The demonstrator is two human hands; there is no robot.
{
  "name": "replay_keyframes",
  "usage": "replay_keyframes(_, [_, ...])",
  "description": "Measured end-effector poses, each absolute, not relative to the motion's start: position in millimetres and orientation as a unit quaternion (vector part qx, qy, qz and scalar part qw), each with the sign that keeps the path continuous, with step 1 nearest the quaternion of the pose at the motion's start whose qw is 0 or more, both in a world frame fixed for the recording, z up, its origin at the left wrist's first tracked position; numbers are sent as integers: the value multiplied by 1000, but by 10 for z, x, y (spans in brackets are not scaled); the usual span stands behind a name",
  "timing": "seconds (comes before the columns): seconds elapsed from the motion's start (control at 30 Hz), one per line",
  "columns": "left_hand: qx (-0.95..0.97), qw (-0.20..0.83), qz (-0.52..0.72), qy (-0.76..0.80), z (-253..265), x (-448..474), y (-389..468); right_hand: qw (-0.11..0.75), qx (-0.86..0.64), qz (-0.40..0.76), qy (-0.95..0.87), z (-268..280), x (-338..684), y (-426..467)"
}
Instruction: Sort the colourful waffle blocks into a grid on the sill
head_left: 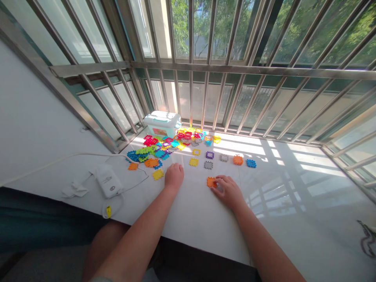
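Note:
My right hand [227, 190] has its thumb and fingers closed on the right edge of an orange interlocking tile [210, 182], low over or on the white ledge. Curled into a loose fist, my left hand [174, 176] rests on the ledge; whether anything is inside it is hidden. Just left of it lies a yellow tile [158, 174]. Beyond the hands are a grey tile [208, 165], another yellow tile [193, 162], a purple tile [209, 155], a pale grey tile [223, 157], an orange tile stack [237, 159] and a blue tile [251, 163].
A heap of mixed coloured tiles [164, 145] spreads before a white lidded box [163, 123]. On the left, a white device [108, 181] with a cable lies near crumpled tissue [75, 189]. Metal bars [205, 98] line the window. A dark cord [367, 239] lies far right.

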State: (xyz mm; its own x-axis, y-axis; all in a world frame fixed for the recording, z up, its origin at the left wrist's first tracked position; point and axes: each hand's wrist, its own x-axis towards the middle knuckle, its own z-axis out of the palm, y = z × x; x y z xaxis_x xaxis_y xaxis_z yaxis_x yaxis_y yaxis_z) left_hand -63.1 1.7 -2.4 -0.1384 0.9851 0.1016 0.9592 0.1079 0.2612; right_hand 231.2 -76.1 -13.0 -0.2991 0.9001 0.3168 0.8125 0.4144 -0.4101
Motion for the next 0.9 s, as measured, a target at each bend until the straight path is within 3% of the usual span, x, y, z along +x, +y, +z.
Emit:
replay_keyframes(0.43, [650, 44, 95, 753, -21, -576, 116, 328, -607, 107, -716, -368, 2448, -698])
replay_keyframes(0.7, [654, 36, 97, 749, -44, -576, 124, 319, -655, 48, -684, -319, 2338, -716])
replay_keyframes(0.9, [656, 30, 95, 748, -44, -580, 123, 332, -673, 78, -656, -288, 2289, -719])
